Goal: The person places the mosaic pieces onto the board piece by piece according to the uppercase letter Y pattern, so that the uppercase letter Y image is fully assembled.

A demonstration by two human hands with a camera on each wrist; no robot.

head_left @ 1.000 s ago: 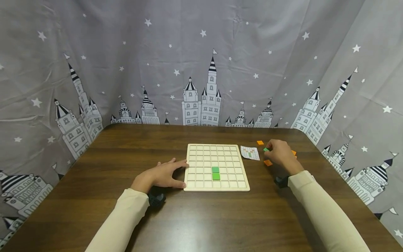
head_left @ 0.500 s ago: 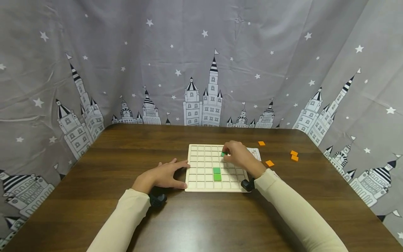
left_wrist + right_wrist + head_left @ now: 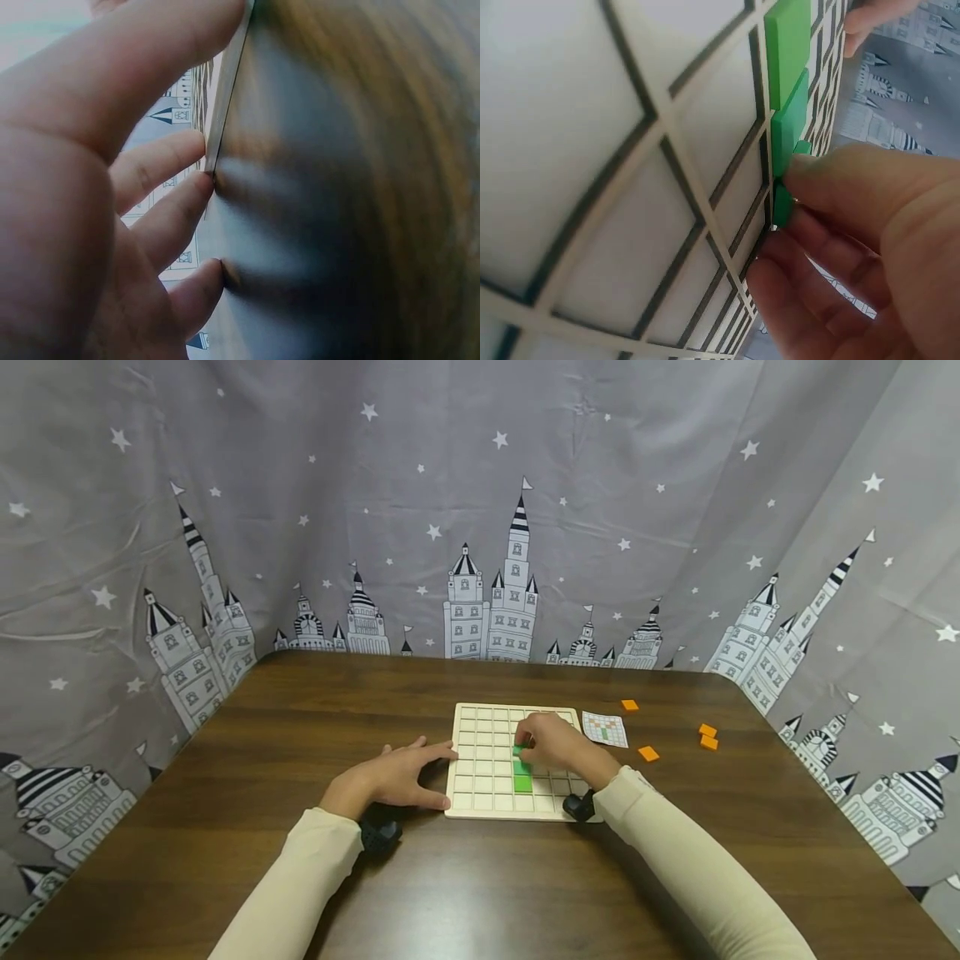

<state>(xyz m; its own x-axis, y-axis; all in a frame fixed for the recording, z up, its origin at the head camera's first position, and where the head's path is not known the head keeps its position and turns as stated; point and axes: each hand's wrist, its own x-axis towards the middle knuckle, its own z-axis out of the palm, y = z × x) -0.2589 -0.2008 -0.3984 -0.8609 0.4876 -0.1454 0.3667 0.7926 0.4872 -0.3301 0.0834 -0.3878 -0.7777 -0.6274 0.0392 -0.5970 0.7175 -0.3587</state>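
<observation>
A cream grid board (image 3: 467,727) lies on the wooden table. Near its middle column, a light green square tile (image 3: 522,784) and a darker green tile (image 3: 789,127) sit in neighbouring cells. My right hand (image 3: 557,742) pinches another green tile (image 3: 781,206) between thumb and fingers, right at the cell beyond the darker one; the thumb partly hides it. At the board's left side rests my left hand (image 3: 393,774), fingers spread, thumb and fingertips touching the edge (image 3: 225,97).
To the right of the board lies a small printed grid card (image 3: 604,730). Around it are an orange tile (image 3: 629,705) behind, another orange tile (image 3: 648,753) in front, and a pair of orange tiles (image 3: 708,737) farther right. A grey castle-print curtain (image 3: 420,510) stands behind the table.
My right hand has carried a green tile from the right of the card leftward over the board and down to the green tiles' column. The left hand stays at the board's edge.
</observation>
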